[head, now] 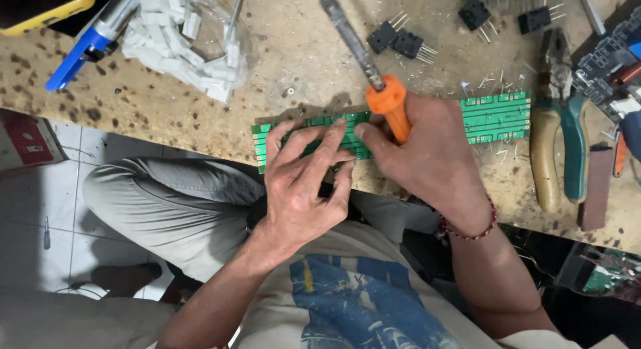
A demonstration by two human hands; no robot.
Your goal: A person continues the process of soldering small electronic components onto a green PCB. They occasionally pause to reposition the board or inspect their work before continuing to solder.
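Note:
A long green circuit board (497,115) lies along the front edge of a worn wooden bench (294,48). My left hand (304,182) presses its spread fingers flat on the board's left half. My right hand (427,155) covers the board's middle and grips a soldering iron (387,102) by its orange handle. The iron's dark metal shaft points away from me across the bench.
Pliers (557,148) with green and tan handles lie to the right of the board. Several black transistors (400,42) sit behind it. A clear bag of white parts (180,42) and a blue-handled tool (77,52) lie at the back left. Tiled floor shows below the bench.

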